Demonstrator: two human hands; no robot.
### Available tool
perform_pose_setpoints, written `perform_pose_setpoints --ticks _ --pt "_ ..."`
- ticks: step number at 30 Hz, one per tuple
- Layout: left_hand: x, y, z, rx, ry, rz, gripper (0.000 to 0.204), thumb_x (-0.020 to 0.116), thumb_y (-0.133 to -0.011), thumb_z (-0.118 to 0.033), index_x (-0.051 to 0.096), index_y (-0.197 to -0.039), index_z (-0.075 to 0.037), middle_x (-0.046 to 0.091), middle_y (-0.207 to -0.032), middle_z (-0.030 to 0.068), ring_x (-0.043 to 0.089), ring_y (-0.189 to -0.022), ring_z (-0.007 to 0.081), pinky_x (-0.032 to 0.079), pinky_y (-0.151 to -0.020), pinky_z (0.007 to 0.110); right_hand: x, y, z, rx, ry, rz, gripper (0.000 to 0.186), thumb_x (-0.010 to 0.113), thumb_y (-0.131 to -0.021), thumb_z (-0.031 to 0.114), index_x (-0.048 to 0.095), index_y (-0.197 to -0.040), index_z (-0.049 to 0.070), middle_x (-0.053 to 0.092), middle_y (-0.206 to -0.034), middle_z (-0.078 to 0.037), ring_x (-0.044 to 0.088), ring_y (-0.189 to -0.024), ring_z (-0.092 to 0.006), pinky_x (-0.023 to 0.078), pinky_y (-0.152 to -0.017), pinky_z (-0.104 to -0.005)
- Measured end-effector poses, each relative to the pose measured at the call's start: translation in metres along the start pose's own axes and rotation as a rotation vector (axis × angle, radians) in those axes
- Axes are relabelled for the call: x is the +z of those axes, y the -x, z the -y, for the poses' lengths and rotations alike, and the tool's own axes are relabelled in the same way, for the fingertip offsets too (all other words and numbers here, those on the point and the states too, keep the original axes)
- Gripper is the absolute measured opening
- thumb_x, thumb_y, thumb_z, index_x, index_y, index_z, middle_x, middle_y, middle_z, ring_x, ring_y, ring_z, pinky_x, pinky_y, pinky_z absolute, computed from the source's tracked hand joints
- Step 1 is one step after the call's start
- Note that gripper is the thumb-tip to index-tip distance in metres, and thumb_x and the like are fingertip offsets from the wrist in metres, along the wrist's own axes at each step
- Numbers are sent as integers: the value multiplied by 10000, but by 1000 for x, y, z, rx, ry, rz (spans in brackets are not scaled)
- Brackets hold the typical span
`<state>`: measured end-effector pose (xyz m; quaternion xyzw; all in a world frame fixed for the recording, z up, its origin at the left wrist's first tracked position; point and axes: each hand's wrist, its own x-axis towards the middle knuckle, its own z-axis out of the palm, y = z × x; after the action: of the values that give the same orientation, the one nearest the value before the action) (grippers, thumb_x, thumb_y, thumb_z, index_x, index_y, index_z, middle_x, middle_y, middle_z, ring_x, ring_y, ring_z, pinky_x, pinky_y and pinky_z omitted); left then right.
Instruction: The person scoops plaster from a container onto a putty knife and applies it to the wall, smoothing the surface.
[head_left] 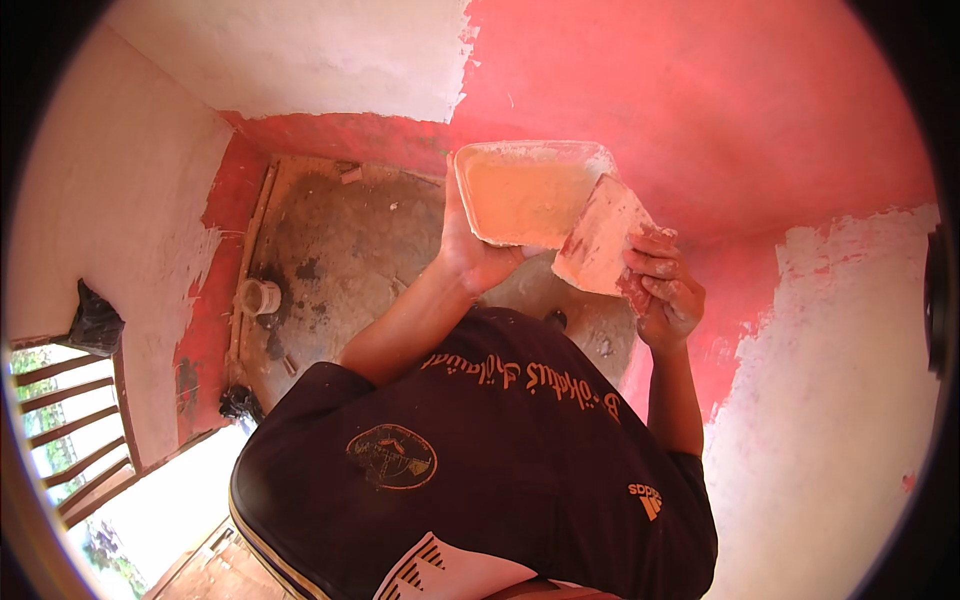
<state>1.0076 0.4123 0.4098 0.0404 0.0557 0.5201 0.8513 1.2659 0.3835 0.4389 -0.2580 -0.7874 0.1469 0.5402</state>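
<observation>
My left hand [474, 250] is wrapped round the near left side of a clear rectangular plastic tub [472, 205]. A pale, smeared layer coats the tub's inside, and whitish residue clings to its far rim. Gripped by its right end in my right hand [664, 290] is a flat, broad-bladed putty scraper [598, 240], pinkish and crusted with pale filler. Its blade tilts across the tub's right corner, overlapping it in view; whether the two touch, I cannot tell. Part of the scraper's handle end is hidden behind my fingers.
A red-pink wall [700, 110] rises close ahead, with ragged whitish coating [830, 330] to the right. On the stained floor [350, 235] at left stands a small white bucket [261, 297]. A black plastic bag [96, 320] hangs by the barred window [75, 420].
</observation>
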Motion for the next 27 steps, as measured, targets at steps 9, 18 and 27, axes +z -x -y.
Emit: perform_pose_setpoints --ticks 9,18,27 --pt "4 -2 5 27 -13 -117 860 374 -933 -824 475 -1498 -183 508 -1508 74 494 -1373 313 462 -1067 547 3 9 5 24 -46 4 346 799 -784 -66 475 -858 30 751 -945 -201 715 -1050 -397 518 -995 -561" --pt "9 -5 10 57 -122 -196 992 274 -863 -929 448 -1513 -200 504 -1512 60 477 -1390 307 424 -1096 561 9 16 13 52 -123 -8 362 828 -745 -76 495 -846 24 755 -956 -194 711 -1060 -392 552 -948 -507" --pt "8 -4 14 70 -104 -234 978 256 -872 -924 461 -1501 -205 515 -1499 49 476 -1385 300 410 -1095 563 13 22 19 111 -156 -2 379 851 -720 -44 493 -821 28 758 -937 -183 719 -1041 -381 553 -943 -504"
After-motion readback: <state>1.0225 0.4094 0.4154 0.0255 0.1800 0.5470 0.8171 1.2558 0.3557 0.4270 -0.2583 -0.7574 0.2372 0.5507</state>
